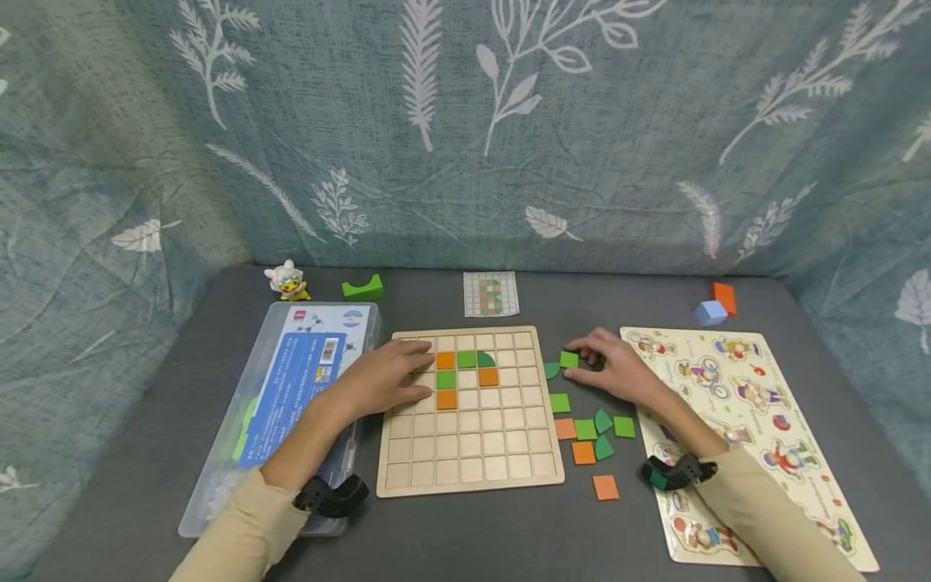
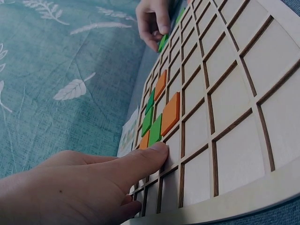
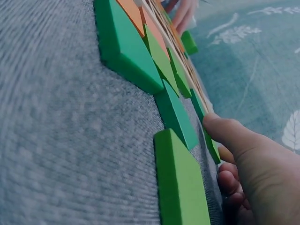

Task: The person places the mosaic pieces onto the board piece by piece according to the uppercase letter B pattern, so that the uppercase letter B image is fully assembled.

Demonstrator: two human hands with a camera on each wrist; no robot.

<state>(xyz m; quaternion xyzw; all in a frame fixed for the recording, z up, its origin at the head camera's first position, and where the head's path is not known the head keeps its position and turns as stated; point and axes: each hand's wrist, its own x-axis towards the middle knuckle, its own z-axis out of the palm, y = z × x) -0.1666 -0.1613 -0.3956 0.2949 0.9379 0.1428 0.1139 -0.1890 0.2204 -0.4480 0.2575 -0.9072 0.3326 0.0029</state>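
Observation:
A wooden grid board (image 1: 473,467) lies in the middle of the table. In its upper cells sit several tiles, among them an orange square (image 1: 489,377), a green square (image 1: 446,380) and a dark green quarter circle (image 1: 485,360). My left hand (image 1: 381,377) rests on the board's left side, its fingers extended beside the orange and green tiles. Just off the board's right edge, my right hand (image 1: 614,368) pinches a green square tile (image 1: 570,360) between thumb and fingers. A dark green curved tile (image 1: 552,370) lies right beside that hand.
Loose green and orange tiles (image 1: 584,453) lie right of the board. A pattern card (image 1: 491,293) stands behind it. A plastic case (image 1: 291,420) is at left, a picture puzzle board (image 1: 756,404) under the right forearm. Blocks (image 1: 711,313) and a small figurine (image 1: 288,281) stand farther back.

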